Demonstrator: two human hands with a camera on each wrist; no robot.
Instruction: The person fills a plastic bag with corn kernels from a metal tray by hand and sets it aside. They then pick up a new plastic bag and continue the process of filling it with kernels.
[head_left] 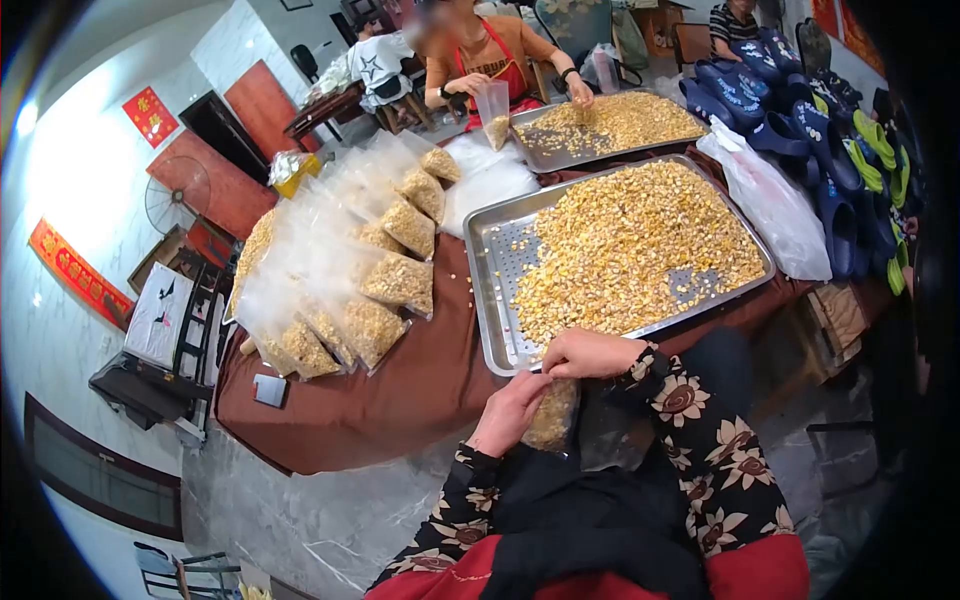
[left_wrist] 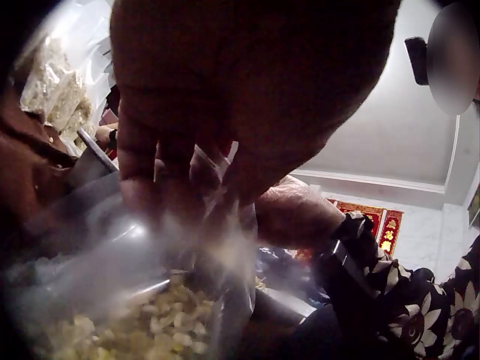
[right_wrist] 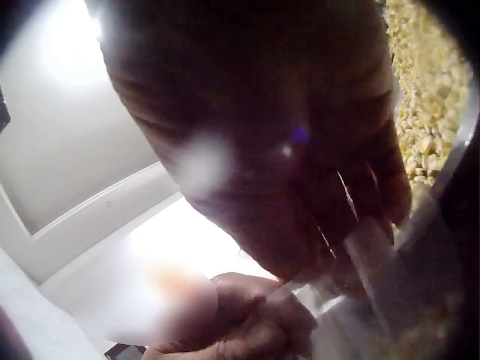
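Note:
Both hands meet at the top of a clear plastic bag of yellow kernels (head_left: 551,418), held over the lap just in front of the near tray. My left hand (head_left: 508,412) pinches the bag's upper edge from the left. From the right, my right hand (head_left: 592,354) pinches the same edge, its fingers curled. In the left wrist view the bag (left_wrist: 172,319) hangs below the fingers of the left hand (left_wrist: 225,90), kernels at its bottom. The right wrist view has the right hand (right_wrist: 262,127) dark and close, clear plastic at its fingertips.
A perforated metal tray (head_left: 490,300) heaped with kernels lies ahead. Several filled bags (head_left: 370,325) stand on the brown cloth (head_left: 440,390) at left, near a small grey box (head_left: 269,390). Across the table, a person holds a bag beside another tray (head_left: 545,160). Slippers (head_left: 835,220) are piled right.

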